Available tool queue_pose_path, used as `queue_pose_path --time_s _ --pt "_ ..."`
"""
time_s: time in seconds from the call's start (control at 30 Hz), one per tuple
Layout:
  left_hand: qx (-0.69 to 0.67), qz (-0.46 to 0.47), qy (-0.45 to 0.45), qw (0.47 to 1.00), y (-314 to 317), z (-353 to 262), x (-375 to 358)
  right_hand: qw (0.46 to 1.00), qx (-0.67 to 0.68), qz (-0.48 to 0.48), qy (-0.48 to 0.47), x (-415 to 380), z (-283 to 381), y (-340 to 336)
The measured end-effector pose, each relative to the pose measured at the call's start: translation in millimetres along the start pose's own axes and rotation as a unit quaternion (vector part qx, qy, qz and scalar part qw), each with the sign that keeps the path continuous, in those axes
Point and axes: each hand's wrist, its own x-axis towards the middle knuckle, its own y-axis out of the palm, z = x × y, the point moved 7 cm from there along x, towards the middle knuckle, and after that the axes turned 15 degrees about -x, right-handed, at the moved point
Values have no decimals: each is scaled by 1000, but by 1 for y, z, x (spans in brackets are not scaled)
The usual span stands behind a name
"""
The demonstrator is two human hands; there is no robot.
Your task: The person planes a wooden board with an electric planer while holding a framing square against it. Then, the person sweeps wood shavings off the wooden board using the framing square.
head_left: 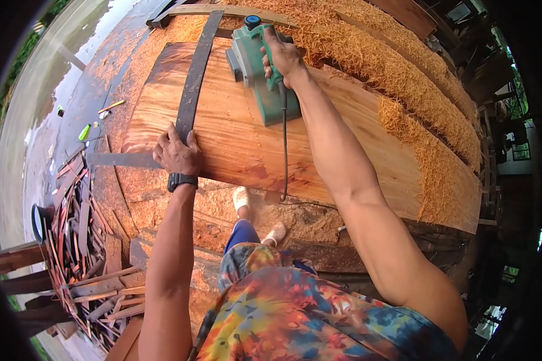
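Note:
A wide reddish wooden slab (343,138) lies in front of me. My right hand (281,57) grips the handle of a green electric planer (260,75) that sits on the slab's far part, its cord (284,150) hanging down over the near edge. My left hand (176,153) presses on the corner of a dark metal framing square (193,84); one arm runs up across the slab and the other juts left off the edge. A black watch is on my left wrist.
Thick orange wood shavings (403,72) cover the slab's far side and the ground. A heap of wood offcuts (87,240) lies at lower left. A yellow pencil (111,106) and small green object (85,132) rest on the wet floor at left. My feet stand below the slab.

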Motion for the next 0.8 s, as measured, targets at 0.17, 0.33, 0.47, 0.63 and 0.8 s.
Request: queue_pose_path --time_s 0.17,0.33,0.47,0.63,0.8 --pt "-10 2 55 998 2 0 8 1000 10 18 0 -105 -18 3" --pt "-4 -29 62 998 1 0 6 1000 -15 2 10 -265 -33 15" --pt "-9 -6 55 998 0 3 5 999 21 24 26 -327 -51 33" --pt "-67 67 87 992 -12 11 8 999 42 -2 33 -288 -38 37" --pt "-79 147 229 959 -38 14 2 999 9 -29 25 -186 -20 38"
